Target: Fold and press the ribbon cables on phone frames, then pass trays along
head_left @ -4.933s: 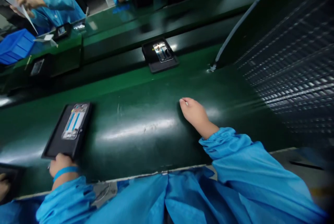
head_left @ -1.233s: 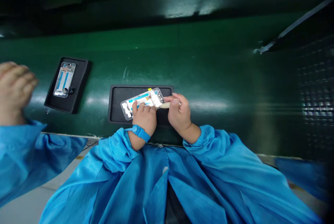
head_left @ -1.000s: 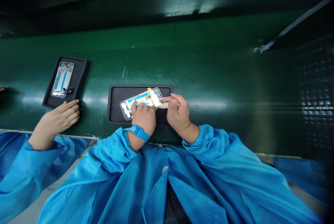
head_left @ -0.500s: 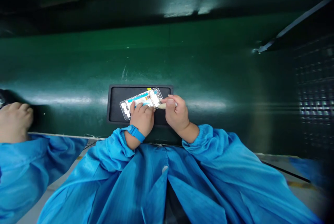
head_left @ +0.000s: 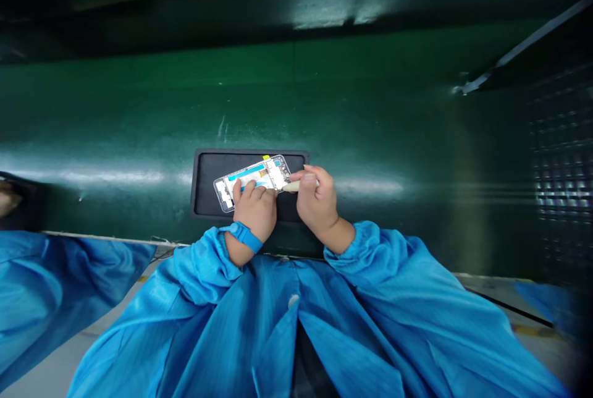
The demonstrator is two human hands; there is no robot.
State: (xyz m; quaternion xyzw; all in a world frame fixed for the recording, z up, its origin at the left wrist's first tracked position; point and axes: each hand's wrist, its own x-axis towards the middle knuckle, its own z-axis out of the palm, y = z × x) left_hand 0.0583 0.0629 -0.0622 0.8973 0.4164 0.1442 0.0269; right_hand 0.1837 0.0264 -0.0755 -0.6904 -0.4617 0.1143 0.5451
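An opened smartphone (head_left: pixel 248 174), with white and blue inner parts and a yellow tab at its upper edge, lies aslant in a shallow black tray (head_left: pixel 204 200). My left hand (head_left: pixel 256 209), with a blue band at the wrist, is on the phone's lower edge and holds it against the tray. Between thumb and fingers, my right hand (head_left: pixel 319 200) pinches a pale, pen-like tool (head_left: pixel 293 186). Its tip points left and is at the phone's lower right corner. Whether the tip touches the phone I cannot tell.
The tray stands on a green worktop (head_left: pixel 152 114). At the far left a co-worker's hand (head_left: pixel 8 199) is beside a black tray (head_left: pixel 32 200), with a blue sleeve (head_left: pixel 28 287) below. A dark grid-like panel (head_left: pixel 563 169) is at the right.
The co-worker's hand has moved left, mostly out of view, uncovering the black tray there. My hands and the phone keep nearly the same place.
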